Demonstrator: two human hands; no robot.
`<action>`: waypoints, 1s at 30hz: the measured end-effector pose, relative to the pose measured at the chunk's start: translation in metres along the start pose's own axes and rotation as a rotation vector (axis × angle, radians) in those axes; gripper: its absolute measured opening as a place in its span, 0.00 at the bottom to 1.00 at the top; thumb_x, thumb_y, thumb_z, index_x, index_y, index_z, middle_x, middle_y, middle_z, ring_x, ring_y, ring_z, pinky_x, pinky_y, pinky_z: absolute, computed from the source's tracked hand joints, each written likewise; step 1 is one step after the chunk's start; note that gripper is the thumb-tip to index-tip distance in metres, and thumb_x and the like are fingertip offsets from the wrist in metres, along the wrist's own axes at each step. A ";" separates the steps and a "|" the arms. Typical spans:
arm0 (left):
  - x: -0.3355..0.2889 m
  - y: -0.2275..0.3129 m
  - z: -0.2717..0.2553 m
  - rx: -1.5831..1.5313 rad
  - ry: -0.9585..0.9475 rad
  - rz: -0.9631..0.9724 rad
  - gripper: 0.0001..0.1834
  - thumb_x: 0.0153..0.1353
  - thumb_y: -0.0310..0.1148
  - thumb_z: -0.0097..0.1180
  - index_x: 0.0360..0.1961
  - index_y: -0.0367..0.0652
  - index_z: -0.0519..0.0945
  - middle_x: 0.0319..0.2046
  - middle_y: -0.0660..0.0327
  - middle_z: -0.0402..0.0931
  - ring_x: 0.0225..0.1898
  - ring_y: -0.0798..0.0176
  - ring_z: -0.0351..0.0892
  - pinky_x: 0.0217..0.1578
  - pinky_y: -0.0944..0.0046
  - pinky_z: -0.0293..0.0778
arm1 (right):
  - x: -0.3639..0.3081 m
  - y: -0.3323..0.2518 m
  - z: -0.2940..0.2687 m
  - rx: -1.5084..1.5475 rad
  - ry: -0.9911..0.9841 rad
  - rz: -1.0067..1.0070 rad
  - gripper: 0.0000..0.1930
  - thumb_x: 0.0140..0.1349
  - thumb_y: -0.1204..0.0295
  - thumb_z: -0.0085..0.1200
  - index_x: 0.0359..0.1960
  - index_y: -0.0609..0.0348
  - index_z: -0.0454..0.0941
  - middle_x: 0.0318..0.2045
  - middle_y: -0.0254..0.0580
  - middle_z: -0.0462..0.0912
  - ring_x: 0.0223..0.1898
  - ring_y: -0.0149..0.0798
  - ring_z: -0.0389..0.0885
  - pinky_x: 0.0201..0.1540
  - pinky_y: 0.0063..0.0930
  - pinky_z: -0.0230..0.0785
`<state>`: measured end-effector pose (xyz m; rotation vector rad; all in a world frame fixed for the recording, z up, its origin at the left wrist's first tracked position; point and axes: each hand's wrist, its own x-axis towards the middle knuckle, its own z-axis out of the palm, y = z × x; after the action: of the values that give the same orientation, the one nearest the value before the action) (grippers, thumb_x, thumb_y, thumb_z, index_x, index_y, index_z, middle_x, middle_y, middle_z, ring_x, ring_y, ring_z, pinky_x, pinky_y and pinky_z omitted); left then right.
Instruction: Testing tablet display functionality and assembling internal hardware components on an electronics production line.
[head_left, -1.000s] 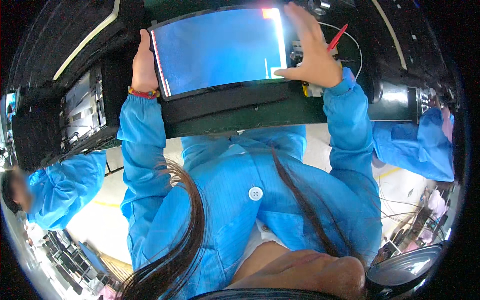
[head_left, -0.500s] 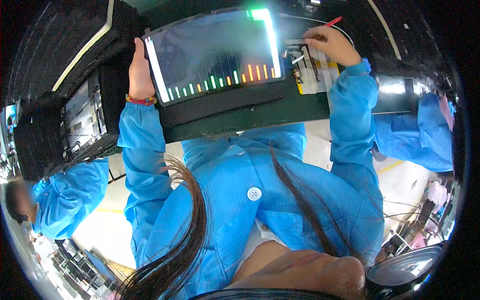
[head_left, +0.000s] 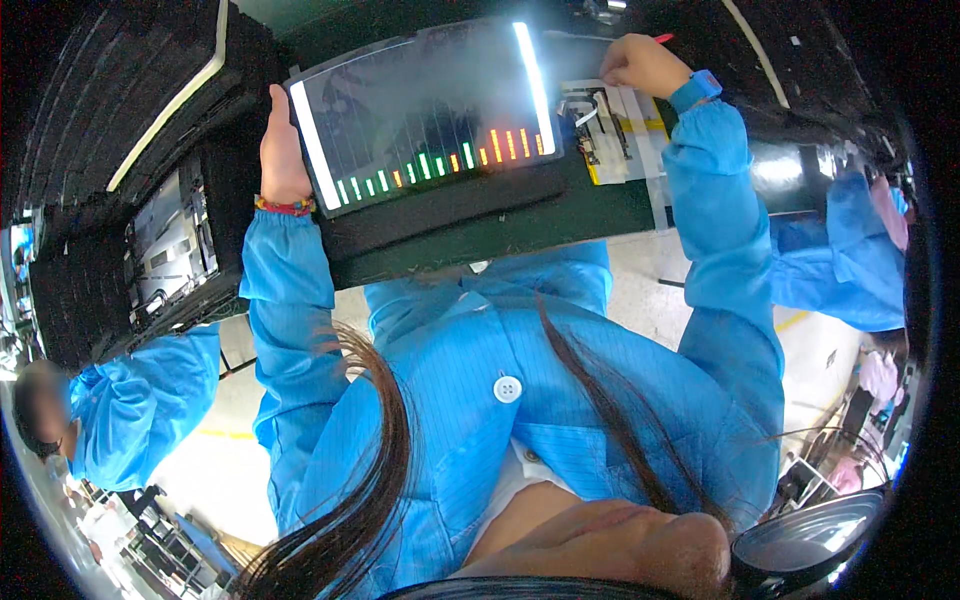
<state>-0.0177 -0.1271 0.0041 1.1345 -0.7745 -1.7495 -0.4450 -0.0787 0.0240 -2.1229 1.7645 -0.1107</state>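
Since the earlier frames the right hand (head_left: 640,65) has drawn off the display panel (head_left: 425,110) to the bench (head_left: 520,225) just past the panel's right edge, and the screen has gone from plain blue to dark with a row of green-to-red bars. That hand's fingers are curled together, pinching a red pen (head_left: 662,38) above the white fixture (head_left: 600,130) beside the panel. The left hand (head_left: 283,150) lies flat along the panel's left edge, fingers pressed together against it.
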 end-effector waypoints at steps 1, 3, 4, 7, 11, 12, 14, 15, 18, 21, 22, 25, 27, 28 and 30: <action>-0.002 0.001 0.002 -0.002 0.010 0.011 0.29 0.67 0.54 0.35 0.53 0.41 0.72 0.48 0.56 0.75 0.47 0.56 0.76 0.50 0.58 0.71 | 0.001 -0.004 -0.001 0.064 -0.007 0.027 0.11 0.45 0.76 0.58 0.33 0.64 0.79 0.26 0.43 0.80 0.28 0.34 0.78 0.32 0.28 0.71; 0.003 -0.001 -0.003 -0.030 -0.001 0.004 0.30 0.66 0.55 0.36 0.55 0.41 0.71 0.51 0.57 0.73 0.51 0.56 0.73 0.52 0.58 0.68 | -0.015 -0.015 0.004 0.092 0.048 -0.076 0.15 0.45 0.75 0.59 0.38 0.62 0.76 0.26 0.41 0.77 0.28 0.32 0.75 0.31 0.27 0.69; 0.004 -0.001 -0.004 -0.031 -0.001 0.005 0.30 0.66 0.55 0.36 0.55 0.41 0.71 0.51 0.57 0.73 0.51 0.56 0.73 0.52 0.58 0.68 | -0.025 -0.027 0.008 0.120 0.099 -0.180 0.20 0.44 0.74 0.59 0.42 0.61 0.74 0.25 0.38 0.75 0.27 0.30 0.72 0.30 0.25 0.68; 0.002 -0.002 0.000 -0.066 -0.049 0.025 0.29 0.65 0.55 0.39 0.50 0.40 0.74 0.45 0.57 0.77 0.44 0.58 0.77 0.45 0.59 0.73 | -0.057 -0.057 0.037 0.309 0.089 -0.173 0.28 0.46 0.71 0.59 0.51 0.56 0.63 0.25 0.38 0.72 0.27 0.32 0.72 0.29 0.28 0.66; -0.012 0.005 0.011 -0.013 0.018 0.009 0.29 0.66 0.54 0.37 0.55 0.41 0.70 0.51 0.58 0.73 0.51 0.56 0.73 0.52 0.57 0.69 | -0.059 -0.080 0.056 0.150 0.299 -0.030 0.23 0.50 0.69 0.53 0.48 0.59 0.63 0.23 0.44 0.76 0.28 0.48 0.76 0.31 0.40 0.68; -0.014 0.005 0.012 -0.018 0.008 0.005 0.29 0.66 0.54 0.37 0.55 0.41 0.70 0.51 0.58 0.73 0.51 0.56 0.73 0.52 0.57 0.69 | -0.058 -0.077 0.063 0.152 0.301 -0.026 0.23 0.50 0.69 0.53 0.48 0.59 0.63 0.23 0.44 0.76 0.28 0.48 0.76 0.31 0.40 0.68; -0.006 0.002 0.005 -0.033 -0.014 0.025 0.29 0.66 0.54 0.38 0.53 0.41 0.72 0.48 0.58 0.75 0.48 0.57 0.75 0.49 0.58 0.71 | -0.053 -0.071 0.070 0.337 0.464 -0.043 0.22 0.48 0.69 0.54 0.46 0.59 0.63 0.23 0.44 0.76 0.27 0.48 0.76 0.31 0.40 0.67; -0.002 0.000 0.002 -0.049 -0.034 0.044 0.28 0.65 0.55 0.39 0.51 0.41 0.73 0.45 0.58 0.77 0.45 0.58 0.77 0.46 0.59 0.73 | -0.051 -0.070 0.068 0.335 0.467 -0.043 0.22 0.48 0.69 0.54 0.46 0.59 0.63 0.23 0.44 0.76 0.27 0.48 0.76 0.31 0.40 0.67; 0.002 -0.001 0.001 -0.027 -0.009 0.048 0.28 0.65 0.55 0.39 0.51 0.41 0.74 0.45 0.58 0.77 0.44 0.58 0.77 0.45 0.60 0.73 | -0.047 -0.069 0.062 0.325 0.374 0.103 0.21 0.48 0.69 0.54 0.44 0.62 0.65 0.24 0.47 0.76 0.27 0.49 0.77 0.31 0.41 0.68; -0.002 0.000 0.002 -0.012 0.036 0.042 0.28 0.65 0.55 0.39 0.50 0.41 0.74 0.45 0.58 0.77 0.44 0.58 0.77 0.45 0.60 0.73 | -0.042 -0.076 0.056 0.237 0.273 0.148 0.21 0.47 0.68 0.54 0.42 0.64 0.65 0.24 0.50 0.77 0.29 0.51 0.78 0.33 0.41 0.68; -0.004 0.001 0.004 -0.011 0.031 0.043 0.28 0.65 0.55 0.39 0.50 0.41 0.74 0.45 0.58 0.77 0.44 0.58 0.77 0.45 0.60 0.73 | -0.040 -0.075 0.056 0.220 0.255 0.148 0.21 0.47 0.68 0.55 0.41 0.64 0.66 0.25 0.52 0.78 0.31 0.52 0.78 0.34 0.42 0.69; -0.011 0.003 0.009 -0.018 0.018 0.054 0.28 0.66 0.55 0.39 0.50 0.41 0.74 0.45 0.58 0.77 0.43 0.58 0.78 0.44 0.60 0.73 | -0.038 -0.082 0.061 0.133 0.281 0.159 0.20 0.47 0.68 0.55 0.41 0.64 0.66 0.28 0.56 0.78 0.33 0.55 0.79 0.36 0.44 0.70; -0.014 0.005 0.010 -0.076 -0.045 -0.023 0.28 0.64 0.53 0.43 0.54 0.41 0.71 0.50 0.58 0.74 0.48 0.57 0.75 0.50 0.59 0.70 | -0.038 -0.084 0.066 0.062 0.325 0.168 0.21 0.47 0.67 0.55 0.41 0.64 0.65 0.29 0.58 0.79 0.34 0.56 0.79 0.37 0.45 0.70; -0.012 0.004 0.007 -0.075 -0.047 -0.018 0.28 0.64 0.53 0.43 0.54 0.41 0.71 0.50 0.58 0.74 0.48 0.57 0.75 0.50 0.59 0.70 | -0.038 -0.084 0.069 0.024 0.365 0.204 0.21 0.48 0.67 0.55 0.42 0.64 0.66 0.28 0.58 0.79 0.34 0.57 0.78 0.36 0.44 0.70; -0.006 -0.003 -0.003 -0.038 -0.226 0.072 0.24 0.62 0.47 0.50 0.53 0.40 0.72 0.49 0.58 0.74 0.46 0.59 0.75 0.48 0.60 0.70 | -0.043 -0.085 0.067 -0.014 0.410 0.239 0.22 0.49 0.66 0.54 0.44 0.64 0.67 0.28 0.58 0.78 0.33 0.58 0.78 0.35 0.43 0.70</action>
<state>-0.0147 -0.1203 0.0024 0.8819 -0.9020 -1.8441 -0.3553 -0.0093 -0.0020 -1.9813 2.2393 -0.5007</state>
